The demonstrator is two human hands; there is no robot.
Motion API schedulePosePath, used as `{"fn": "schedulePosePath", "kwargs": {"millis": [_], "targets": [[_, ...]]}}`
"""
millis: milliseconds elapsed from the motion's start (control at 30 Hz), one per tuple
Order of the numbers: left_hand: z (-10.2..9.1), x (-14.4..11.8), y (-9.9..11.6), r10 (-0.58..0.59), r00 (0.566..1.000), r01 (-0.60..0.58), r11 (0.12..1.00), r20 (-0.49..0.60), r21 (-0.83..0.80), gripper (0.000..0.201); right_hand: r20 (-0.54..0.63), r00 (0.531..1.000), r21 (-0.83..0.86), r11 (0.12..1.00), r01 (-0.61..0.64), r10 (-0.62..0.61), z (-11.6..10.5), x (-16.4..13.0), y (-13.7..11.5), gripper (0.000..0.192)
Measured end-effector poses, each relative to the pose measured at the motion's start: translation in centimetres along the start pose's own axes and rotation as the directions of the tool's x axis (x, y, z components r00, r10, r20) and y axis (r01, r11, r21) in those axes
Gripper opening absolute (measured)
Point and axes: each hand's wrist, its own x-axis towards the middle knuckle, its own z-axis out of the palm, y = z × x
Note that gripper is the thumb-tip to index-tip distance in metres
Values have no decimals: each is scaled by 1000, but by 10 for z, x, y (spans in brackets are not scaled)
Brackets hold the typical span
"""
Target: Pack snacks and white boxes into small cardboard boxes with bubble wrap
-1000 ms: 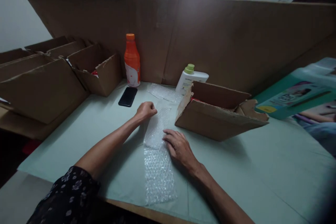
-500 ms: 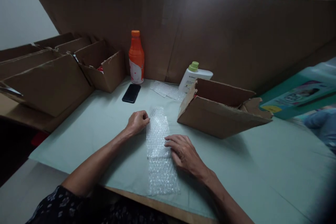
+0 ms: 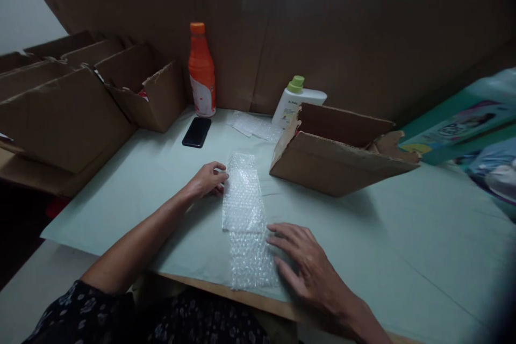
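Observation:
A long strip of clear bubble wrap (image 3: 243, 209) lies flat on the pale green table cover (image 3: 161, 172), running from the middle of the table to its near edge. My left hand (image 3: 206, 179) rests at the strip's left edge near its far end, fingertips touching the wrap. My right hand (image 3: 308, 263) lies spread and flat, its fingers on the strip's near right part. A brown cardboard box (image 3: 338, 150) lies open on its side just right of the strip's far end.
An orange bottle (image 3: 201, 71) and a white bottle with a green cap (image 3: 294, 101) stand by the cardboard back wall. A black phone (image 3: 196, 132) and another bubble wrap piece (image 3: 253, 126) lie between them. Open cardboard boxes (image 3: 80, 97) sit at left, printed packages (image 3: 463, 129) at right.
My right hand has slid down the strip toward the near edge. My left hand has opened from a fist and come nearer along the strip's left side. The view has tilted downward.

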Motion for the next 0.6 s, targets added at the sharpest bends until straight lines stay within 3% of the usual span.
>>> {"fn": "schedulePosePath", "kwargs": {"millis": [200,267,400,600], "targets": [[5,-14,-8,66,998,-67,997,-20,-42,56,183,983,23,1000,5,-9,15,-33,-27,55],[9,-16,-9,95,994,-97,994,-50,-41,61,158,987,-1,1000,11,-10,25,-36,-31,51],[17,-20,-4,124,989,-127,991,-76,-40,60,-2,1000,-33,999,4,-4,42,-34,-36,26],[20,-20,-4,73,997,-73,997,-37,10,61,-75,997,7,1000,12,-12,45,-31,-41,25]]}}
